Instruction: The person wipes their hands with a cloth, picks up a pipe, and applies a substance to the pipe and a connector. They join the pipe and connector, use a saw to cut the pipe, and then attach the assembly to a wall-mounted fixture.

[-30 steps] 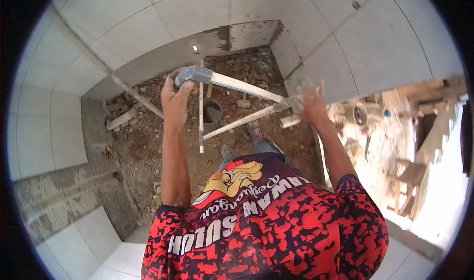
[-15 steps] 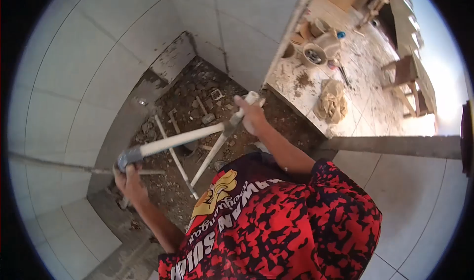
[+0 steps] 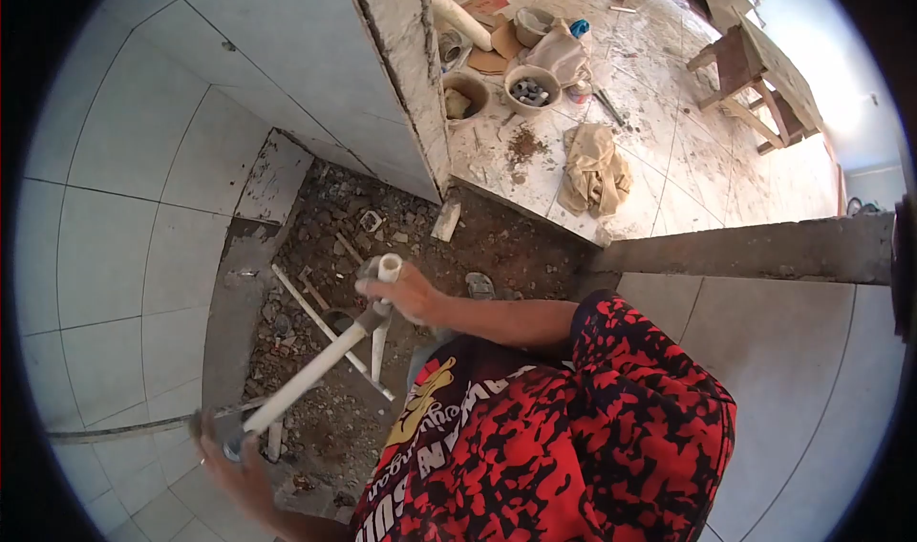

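Observation:
A white PVC pipe assembly [image 3: 310, 378] slants across the rubble floor, with grey fittings at both ends of its long piece. Up at the grey tee, my right hand [image 3: 406, 292] is wrapped round the short upper pipe, whose open end [image 3: 390, 264] faces up. Another white branch runs down from the tee. At the lower left, my left hand [image 3: 234, 470] is beside the grey elbow [image 3: 236, 440], its fingers spread and blurred. Behind the assembly, a thin white pipe [image 3: 320, 320] lies on the rubble.
Tiled walls [image 3: 110, 265] stand at the left. Beyond the doorway are a bucket of grey fittings [image 3: 532, 88], another bucket [image 3: 464, 97], a crumpled cloth [image 3: 594, 171] and a wooden stool [image 3: 764, 84]. A concrete ledge [image 3: 745, 254] runs at the right.
The view has turned toward the doorway. In the picture, the pipe assembly and both hands have shifted down and left. My left hand has opened from its grip at the elbow.

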`<action>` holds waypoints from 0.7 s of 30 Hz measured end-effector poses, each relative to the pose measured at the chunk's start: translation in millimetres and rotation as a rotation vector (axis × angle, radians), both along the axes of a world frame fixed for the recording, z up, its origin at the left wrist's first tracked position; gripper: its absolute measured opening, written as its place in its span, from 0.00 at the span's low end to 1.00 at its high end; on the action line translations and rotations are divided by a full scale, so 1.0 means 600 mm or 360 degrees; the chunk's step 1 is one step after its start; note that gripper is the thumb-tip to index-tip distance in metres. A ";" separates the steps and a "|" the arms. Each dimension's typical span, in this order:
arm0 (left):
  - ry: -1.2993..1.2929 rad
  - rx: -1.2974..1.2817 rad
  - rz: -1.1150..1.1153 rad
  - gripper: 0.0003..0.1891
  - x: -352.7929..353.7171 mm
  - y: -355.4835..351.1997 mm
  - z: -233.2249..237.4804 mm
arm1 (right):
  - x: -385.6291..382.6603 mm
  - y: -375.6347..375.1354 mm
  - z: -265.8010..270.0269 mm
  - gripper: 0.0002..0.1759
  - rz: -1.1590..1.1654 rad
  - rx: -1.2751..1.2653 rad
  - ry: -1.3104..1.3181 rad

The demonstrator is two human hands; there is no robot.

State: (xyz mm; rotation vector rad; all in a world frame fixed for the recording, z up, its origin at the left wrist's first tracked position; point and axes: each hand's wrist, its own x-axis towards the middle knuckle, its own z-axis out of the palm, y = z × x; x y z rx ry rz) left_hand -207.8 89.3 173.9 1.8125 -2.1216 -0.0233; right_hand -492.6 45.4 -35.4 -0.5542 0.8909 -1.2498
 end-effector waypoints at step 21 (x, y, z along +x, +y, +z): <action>-0.0211 0.1356 -0.0775 0.19 -0.125 -0.112 -0.259 | 0.033 0.034 0.058 0.18 0.0204 -0.0166 0.0552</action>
